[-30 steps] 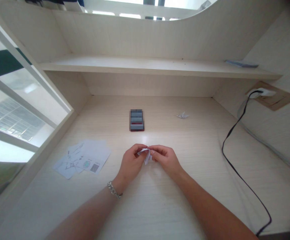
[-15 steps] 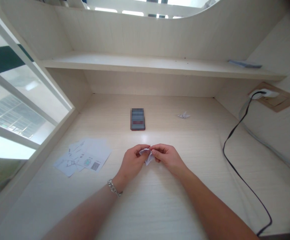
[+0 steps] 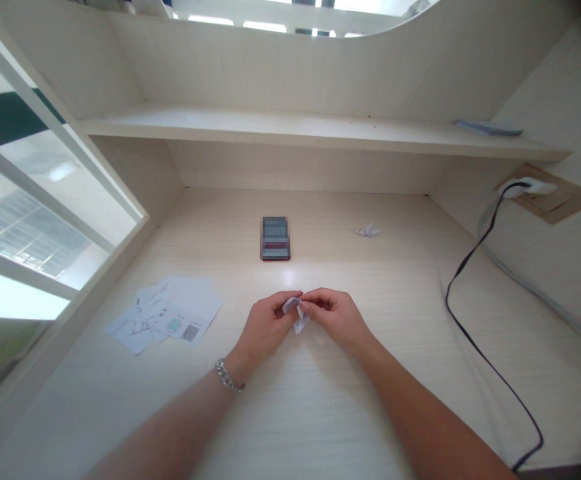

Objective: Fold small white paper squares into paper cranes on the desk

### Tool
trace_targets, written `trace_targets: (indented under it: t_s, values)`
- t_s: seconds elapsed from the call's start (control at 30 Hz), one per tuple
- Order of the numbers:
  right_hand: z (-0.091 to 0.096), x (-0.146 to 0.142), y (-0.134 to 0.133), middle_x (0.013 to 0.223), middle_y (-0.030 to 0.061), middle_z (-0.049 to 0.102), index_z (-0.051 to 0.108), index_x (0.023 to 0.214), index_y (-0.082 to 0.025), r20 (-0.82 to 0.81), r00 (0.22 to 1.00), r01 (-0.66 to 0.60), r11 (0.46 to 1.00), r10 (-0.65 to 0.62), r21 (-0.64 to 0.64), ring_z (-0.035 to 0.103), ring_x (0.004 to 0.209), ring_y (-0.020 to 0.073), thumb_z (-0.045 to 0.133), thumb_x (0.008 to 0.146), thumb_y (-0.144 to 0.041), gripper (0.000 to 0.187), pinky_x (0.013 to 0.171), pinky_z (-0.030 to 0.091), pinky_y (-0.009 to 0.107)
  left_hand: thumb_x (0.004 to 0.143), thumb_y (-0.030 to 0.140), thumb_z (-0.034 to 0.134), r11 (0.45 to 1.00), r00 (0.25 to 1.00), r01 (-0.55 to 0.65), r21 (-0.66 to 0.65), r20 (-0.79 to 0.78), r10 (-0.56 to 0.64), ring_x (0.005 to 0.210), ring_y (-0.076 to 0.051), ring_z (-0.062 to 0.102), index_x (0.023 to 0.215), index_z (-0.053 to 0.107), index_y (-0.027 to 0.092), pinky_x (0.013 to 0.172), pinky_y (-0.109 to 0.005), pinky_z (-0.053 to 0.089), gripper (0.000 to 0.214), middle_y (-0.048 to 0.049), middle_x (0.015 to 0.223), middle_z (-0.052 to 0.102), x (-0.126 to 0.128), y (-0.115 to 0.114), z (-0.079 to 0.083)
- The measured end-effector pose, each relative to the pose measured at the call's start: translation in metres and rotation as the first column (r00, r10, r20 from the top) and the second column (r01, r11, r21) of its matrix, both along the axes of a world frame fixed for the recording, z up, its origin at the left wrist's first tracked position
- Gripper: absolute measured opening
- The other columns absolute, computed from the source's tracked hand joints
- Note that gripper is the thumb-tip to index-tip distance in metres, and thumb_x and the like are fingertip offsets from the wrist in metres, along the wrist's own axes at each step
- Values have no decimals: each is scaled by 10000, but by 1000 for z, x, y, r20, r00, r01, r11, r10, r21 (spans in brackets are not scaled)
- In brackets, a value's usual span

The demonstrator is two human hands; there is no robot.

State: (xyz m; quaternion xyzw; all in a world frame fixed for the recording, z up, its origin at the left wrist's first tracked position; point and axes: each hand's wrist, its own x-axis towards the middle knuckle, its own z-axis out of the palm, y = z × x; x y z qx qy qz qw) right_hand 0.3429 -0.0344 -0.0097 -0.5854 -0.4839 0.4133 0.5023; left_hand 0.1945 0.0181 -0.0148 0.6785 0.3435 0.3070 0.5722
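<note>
Closer together now, the left hand and right hand both pinch a small folded white paper (its creased point hangs downward).

A small folded white paper, creased into flaps with one point hanging down, is pinched between the left hand and right hand, above the near part of the counter.

Printed paper sheets lie scattered at lower left of the surface. A pixelated dark rectangular object sits mid-frame, a small folded paper crane to its right, and a black cable runs from a white wall plug.
</note>
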Motion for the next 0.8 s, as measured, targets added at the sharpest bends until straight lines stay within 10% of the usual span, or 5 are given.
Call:
trace_targets:
  t_s: [0.4,0.8]
  values:
    - [9,-12,-9,791,26,675,668,847,-220,445,876,131,979,-189,159,582,668,160,526,811,-268,154,624,424,270,758,304,581,987,994,24,-157,112,-7,825,-185,622,1076,603,165,703,-285,505,348,-75,976,667,2,-1,-2]
    - [6,-9,-8,793,23,689,676,867,-198,332,934,102,988,-134,113,616,689,151,549,781,-205,154,631,466,254,752,287,580,996,998,-53,-66,17,54,742,-162,609,999,636,148,652,-260,492,289,-69,901,671,4,3,-7]
